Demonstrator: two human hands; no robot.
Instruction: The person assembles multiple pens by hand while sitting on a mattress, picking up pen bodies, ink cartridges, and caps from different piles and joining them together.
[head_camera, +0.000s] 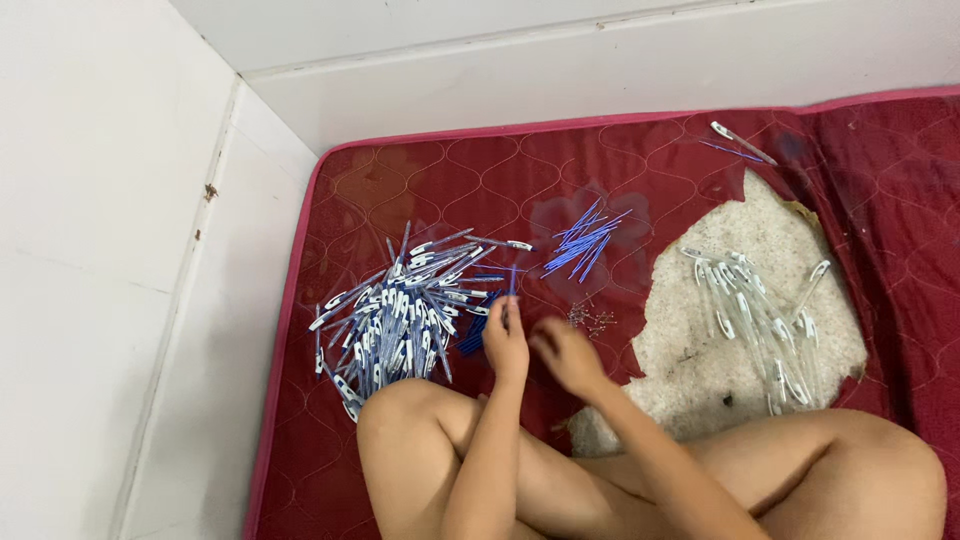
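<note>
Right hand (567, 355) motion-blurred — finger positions unreadable. Small metal bits (590, 318) beside it too tiny to identify. Knee (400, 410) covers the near edge of the pen pile (405, 310). Legs cut off by bottom edge.

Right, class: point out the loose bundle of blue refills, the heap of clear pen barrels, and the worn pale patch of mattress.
Blue refills (585, 243), head view, bundle's middle.
Clear pen barrels (760, 315), head view, heap's middle.
Worn pale patch (690, 345), head view, bare part.
</note>
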